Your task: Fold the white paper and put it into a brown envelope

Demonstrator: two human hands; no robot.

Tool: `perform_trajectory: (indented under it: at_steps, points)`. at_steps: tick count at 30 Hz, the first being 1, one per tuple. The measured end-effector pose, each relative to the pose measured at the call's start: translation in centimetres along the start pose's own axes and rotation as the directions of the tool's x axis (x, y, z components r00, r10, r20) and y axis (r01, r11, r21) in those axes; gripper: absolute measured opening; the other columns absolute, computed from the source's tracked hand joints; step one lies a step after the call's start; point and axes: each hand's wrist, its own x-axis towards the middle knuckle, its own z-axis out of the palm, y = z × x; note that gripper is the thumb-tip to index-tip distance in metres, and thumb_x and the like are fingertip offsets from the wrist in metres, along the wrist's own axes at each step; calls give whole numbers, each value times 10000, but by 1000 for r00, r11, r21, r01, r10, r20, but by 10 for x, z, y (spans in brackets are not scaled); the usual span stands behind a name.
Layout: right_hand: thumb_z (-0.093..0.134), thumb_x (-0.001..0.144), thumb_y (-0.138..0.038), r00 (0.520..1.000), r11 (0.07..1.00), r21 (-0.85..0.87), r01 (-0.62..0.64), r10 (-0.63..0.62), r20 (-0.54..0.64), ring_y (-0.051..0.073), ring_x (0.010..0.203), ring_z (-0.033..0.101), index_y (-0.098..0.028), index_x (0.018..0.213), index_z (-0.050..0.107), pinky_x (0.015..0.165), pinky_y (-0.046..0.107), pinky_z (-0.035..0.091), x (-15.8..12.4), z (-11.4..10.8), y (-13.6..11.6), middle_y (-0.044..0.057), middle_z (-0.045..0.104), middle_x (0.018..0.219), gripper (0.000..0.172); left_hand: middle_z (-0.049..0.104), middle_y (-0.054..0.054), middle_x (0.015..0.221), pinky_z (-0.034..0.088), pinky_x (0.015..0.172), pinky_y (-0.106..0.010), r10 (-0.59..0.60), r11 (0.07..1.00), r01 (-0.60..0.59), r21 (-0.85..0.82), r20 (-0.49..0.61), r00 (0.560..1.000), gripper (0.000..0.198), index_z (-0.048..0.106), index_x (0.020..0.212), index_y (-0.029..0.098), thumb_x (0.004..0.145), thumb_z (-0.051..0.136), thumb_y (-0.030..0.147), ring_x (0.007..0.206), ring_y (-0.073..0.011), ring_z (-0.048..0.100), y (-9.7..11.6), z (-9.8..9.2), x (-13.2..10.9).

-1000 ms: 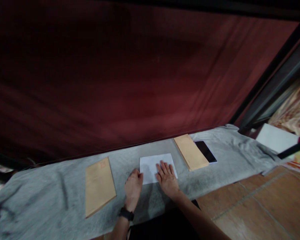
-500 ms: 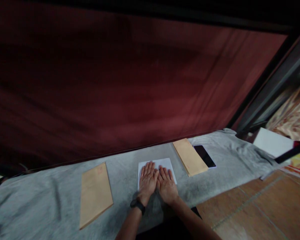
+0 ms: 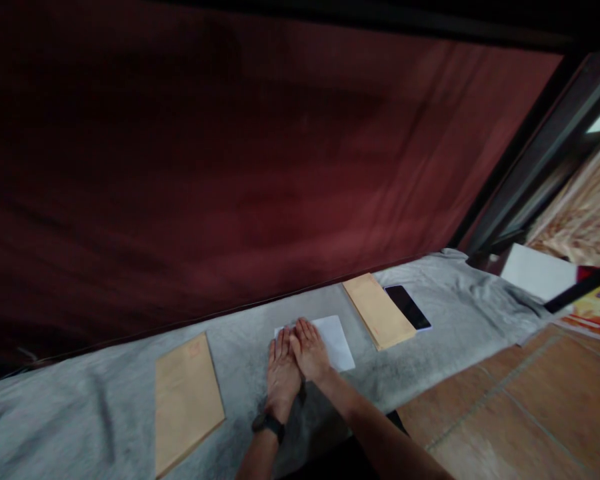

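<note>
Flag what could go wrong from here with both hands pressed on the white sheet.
Left hand and right hand press flat on only the left part of the white sheet; its uncovered right part could lift or crease.
The sheet lies on a soft, wrinkled grey cloth, which may bunch under pressure.
The phone and a brown envelope share that cloth; a tug could shift them.

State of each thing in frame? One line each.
left hand, open, palm down on white paper
right hand, open, palm down, touching the left hand
white paper, flat on grey cloth, left part under the hands
left envelope, flat, untouched
right envelope, flat, untouched
phone, face up, screen dark
</note>
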Motion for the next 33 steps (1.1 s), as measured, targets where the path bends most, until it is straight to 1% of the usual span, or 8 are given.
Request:
perform_trajectory:
  at_steps: [2,7,13,20,25,28,31,33]
  points:
    - [287,1061,-348,1000,999,-24,28,-28,-12,212,1410,430,-164,1432,524,1177,423,306,-5,4,14,99,521,1479,478,368,-130,1583,232,1222,-494,-18,1000,18,-6,-13,1000,589,395,1512,119,929,307,113,1502,-259,255,3,-3,0]
    - [352,1043,-371,1000,988,-154,19,-20,-4,258,1453,354,-88,1501,406,1180,465,270,-17,-1,46,171,403,1547,541,363,-127,1585,217,1227,-490,-45,999,45,-20,-13,999,550,397,1509,111,987,294,254,1501,-259,259,8,-7,1]
    - [345,1042,-408,999,972,-234,-36,37,0,276,1457,344,-65,1509,387,1181,441,259,-25,-14,66,171,389,1557,581,363,-122,1588,212,1232,-468,-63,997,61,-46,-42,997,562,360,1528,123,992,314,286,1502,-239,258,7,-4,0]
    - [312,1043,-423,1000,959,-282,-25,23,-9,273,1440,376,-72,1527,354,1182,443,265,-45,-29,96,161,411,1546,599,346,-132,1593,204,1232,-468,-73,996,70,-60,-42,996,593,370,1524,128,1009,324,418,1505,-251,248,9,-5,0]
    - [321,1040,-428,1000,951,-309,-22,19,-11,284,1439,375,-71,1522,366,1179,450,269,-52,-31,102,158,395,1556,602,353,-126,1590,166,1237,-500,-101,991,98,-92,-26,995,580,374,1524,144,1010,322,408,1509,-257,235,10,-7,1]
    - [324,1036,-421,1000,952,-305,-15,7,-26,293,1437,377,-79,1530,353,1179,470,266,-53,-30,101,166,408,1547,602,384,-130,1574,163,1233,-537,-127,986,120,-116,-57,990,573,350,1534,147,1010,318,376,1505,-267,248,22,-9,1]
    - [328,1030,-383,1000,950,-313,-8,0,-25,297,1434,380,-82,1532,350,1183,480,258,-53,-31,101,172,410,1546,586,353,-129,1590,204,1237,-506,-61,983,41,-179,-107,992,594,297,1551,123,1012,321,371,1505,-256,249,48,-9,2]
    - [330,1025,-344,1000,947,-322,-4,2,-7,294,1441,369,-75,1525,362,1183,476,257,-53,-32,101,173,393,1556,569,334,-124,1600,225,1237,-479,-11,976,-8,-216,-86,996,602,299,1549,116,1017,316,397,1502,-245,259,65,-7,2]
